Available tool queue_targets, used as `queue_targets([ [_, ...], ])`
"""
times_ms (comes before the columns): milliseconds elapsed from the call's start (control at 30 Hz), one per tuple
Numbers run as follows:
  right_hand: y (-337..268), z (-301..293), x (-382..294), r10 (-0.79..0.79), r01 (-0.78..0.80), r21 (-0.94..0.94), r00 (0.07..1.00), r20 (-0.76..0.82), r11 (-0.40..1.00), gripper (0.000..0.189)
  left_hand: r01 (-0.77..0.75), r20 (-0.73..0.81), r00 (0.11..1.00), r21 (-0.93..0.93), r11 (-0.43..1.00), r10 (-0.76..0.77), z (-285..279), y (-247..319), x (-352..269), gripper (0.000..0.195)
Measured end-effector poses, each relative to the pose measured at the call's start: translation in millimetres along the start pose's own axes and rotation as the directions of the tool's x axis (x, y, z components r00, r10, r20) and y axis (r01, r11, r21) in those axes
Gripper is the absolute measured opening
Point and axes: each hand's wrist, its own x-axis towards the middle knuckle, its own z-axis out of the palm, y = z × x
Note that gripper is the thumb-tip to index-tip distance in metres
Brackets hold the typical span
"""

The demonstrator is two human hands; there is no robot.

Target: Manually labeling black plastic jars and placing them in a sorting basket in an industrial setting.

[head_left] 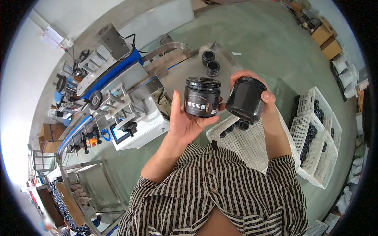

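A dark jar [202, 97] with a black lid and a printed label stands upright in my left hand [189, 125], its label facing me. My right hand [267, 96] grips a second dark jar [246, 98], which is tilted and shows a plain dark side; the edge of a label is just visible at its left. Both jars are held side by side in front of my chest, slightly apart. Beyond them, two more dark jars [213, 68] sit on a stainless steel table [189, 72] at the end of a conveyor.
A labelling machine with a blue belt [118, 75] and a lit touchscreen [119, 132] stands at the left. Below my right arm is a white plastic crate [251, 147] holding dark jars. Stacked white crates [304, 126] with jars stand at the right. Cardboard boxes [326, 41] lie farther off.
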Motion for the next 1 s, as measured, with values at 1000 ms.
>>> queue_targets([
  [1000,-94.6,25.9,46.2,0.624,-0.129,-0.822,0.718,0.308,0.554,0.067,-0.014,-0.138,0.99,-0.115,0.993,-0.002,17.2,-22.5,-13.1,0.072],
])
